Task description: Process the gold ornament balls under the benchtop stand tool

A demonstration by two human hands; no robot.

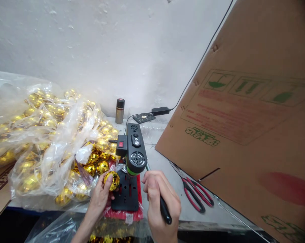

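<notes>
A gold mirrored ball (111,181) is held between the thumb and fingers of my left hand (101,194), beside a small black machine (136,148) with a red switch. My right hand (163,206) is wrapped round a black handle (165,210) to the right of the machine. The machine stands over a black slotted base plate (125,197), which lies on red plastic wrapping (114,213). More gold balls (102,166) spill from a clear plastic bag (58,141) on the left.
Red-handled scissors (196,194) lie on the right, near a large cardboard box (243,111). Behind the machine are a dark-capped bottle (120,111), a black patterned object (144,117) and a power adapter (160,110) with its cable running up the wall.
</notes>
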